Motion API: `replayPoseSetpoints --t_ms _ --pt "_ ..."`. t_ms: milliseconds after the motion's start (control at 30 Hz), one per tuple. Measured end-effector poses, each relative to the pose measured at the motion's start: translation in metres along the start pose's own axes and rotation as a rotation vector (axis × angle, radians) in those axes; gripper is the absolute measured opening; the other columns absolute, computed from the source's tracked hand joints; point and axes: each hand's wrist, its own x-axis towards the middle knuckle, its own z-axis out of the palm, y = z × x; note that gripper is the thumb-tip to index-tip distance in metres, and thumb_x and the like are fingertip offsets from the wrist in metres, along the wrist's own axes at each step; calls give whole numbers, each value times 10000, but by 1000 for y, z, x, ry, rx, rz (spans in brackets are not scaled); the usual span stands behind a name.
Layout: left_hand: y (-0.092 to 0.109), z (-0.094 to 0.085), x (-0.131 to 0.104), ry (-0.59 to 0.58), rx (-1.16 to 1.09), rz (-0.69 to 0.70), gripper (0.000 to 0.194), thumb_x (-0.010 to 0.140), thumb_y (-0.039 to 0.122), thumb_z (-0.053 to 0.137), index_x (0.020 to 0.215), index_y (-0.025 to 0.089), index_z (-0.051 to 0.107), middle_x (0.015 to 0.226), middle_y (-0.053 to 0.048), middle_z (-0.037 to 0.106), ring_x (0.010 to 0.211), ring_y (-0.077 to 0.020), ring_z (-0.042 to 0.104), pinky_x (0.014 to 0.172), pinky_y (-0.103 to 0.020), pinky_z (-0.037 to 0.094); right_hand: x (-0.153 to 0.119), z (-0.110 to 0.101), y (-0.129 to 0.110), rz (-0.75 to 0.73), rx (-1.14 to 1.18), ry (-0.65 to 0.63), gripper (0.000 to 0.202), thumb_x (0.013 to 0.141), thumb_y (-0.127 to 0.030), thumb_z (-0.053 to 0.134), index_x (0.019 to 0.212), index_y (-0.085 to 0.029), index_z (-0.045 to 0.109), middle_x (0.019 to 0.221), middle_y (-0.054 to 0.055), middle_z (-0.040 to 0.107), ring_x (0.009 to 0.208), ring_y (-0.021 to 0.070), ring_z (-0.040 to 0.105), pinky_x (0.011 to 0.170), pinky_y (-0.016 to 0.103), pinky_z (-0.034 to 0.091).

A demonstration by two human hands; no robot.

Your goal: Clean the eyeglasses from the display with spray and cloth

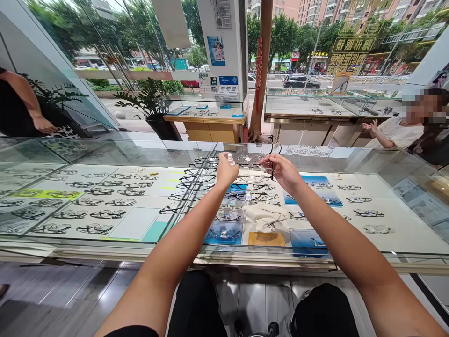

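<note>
Grips a white bottle [230, 158] in the left hand [228, 174], above the desk [245, 257], beyond the cloth [266, 216] and to its left, with fingers curled round it and its top showing above the fist. Pinches round glasses [271, 146] between thumb and fingertips of the right hand [286, 173], beyond the cloth and above the desk. Holds them turned on end, one lens above the other, apart from the bottle. Cannot tell how the fingers lie on the hidden side of either grip.

Has a yellow pad [266, 239] just nearer than the cloth, a blue pad [214, 238] to the cloth's left and another blue pad [302, 245] on its near right. Shows a column of dark frames [198, 178] beyond the cloth and to its left, and more pairs in rows [105, 214] well to the left of it, with a lime strip [42, 193] among them.

Includes, far beyond the cloth, a potted plant [150, 100] to its left and a brown post [258, 70] nearly straight behind it. Also takes in a dark-clad person [17, 100] far left of the cloth and a person in white [398, 133] far right of it, with raised hands.
</note>
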Motion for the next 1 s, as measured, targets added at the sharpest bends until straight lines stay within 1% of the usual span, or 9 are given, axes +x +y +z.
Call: replayPoseSetpoints --t_ms 133,267,367,467,567,667,767,867,1000 --pt "15 -3 -12 258 -35 208 640 781 60 752 1341 217 485 1453 -192 601 1435 -353 566 1217 -512 428 0 -1 0 -5 -8 2 213 804 -449 845 831 -265 741 1009 34 827 884 196 639 775 328 482" --pt "42 -12 -36 501 -53 705 445 839 133 691 1255 223 564 1403 -152 648 1374 -316 596 1191 -503 446 3 -6 -1 -18 11 17 213 793 -440 843 843 -259 741 1009 29 829 910 195 668 795 321 493" --pt "60 -17 -62 92 -51 968 16 949 240 617 957 229 610 879 -39 681 832 -204 647 813 -364 513 9 -11 -1 -35 22 40 227 769 -438 849 844 -255 739 968 22 826 909 193 677 809 315 503" --pt "70 -18 -87 -462 115 996 202 996 310 606 818 217 620 720 2 662 654 -149 576 666 -310 410 14 -18 -2 -63 40 73 235 765 -440 845 838 -258 716 972 7 830 891 185 679 790 304 498" --pt "76 -16 -104 -786 375 984 288 969 485 723 892 209 696 857 -14 762 773 -184 665 699 -314 375 18 -23 -3 -71 22 96 226 790 -449 819 876 -265 720 992 4 830 900 187 686 784 305 501" --pt "77 -12 -111 -935 600 963 387 886 579 820 984 213 741 996 -34 796 858 -229 705 680 -320 331 19 -24 -4 -75 10 99 210 802 -446 806 879 -264 736 997 8 834 911 188 688 794 306 500" --pt "76 -7 -115 -1008 714 923 249 872 434 813 962 215 738 1017 -37 796 842 -228 703 652 -327 302 17 -23 -4 -83 9 90 196 812 -443 798 877 -264 752 1012 6 838 918 186 686 804 306 498" --pt "76 -5 -116 -1048 680 899 48 859 237 695 903 217 695 984 -40 788 862 -226 694 669 -329 316 16 -22 -4 -82 4 89 202 822 -457 797 873 -269 745 1014 5 837 921 189 686 805 312 501" --pt "80 -12 -110 -1161 442 669 117 933 334 614 893 228 584 814 -4 703 740 -196 597 677 -314 341 16 -22 -4 -76 19 93 225 787 -461 822 863 -267 736 995 7 836 897 188 678 783 306 501"
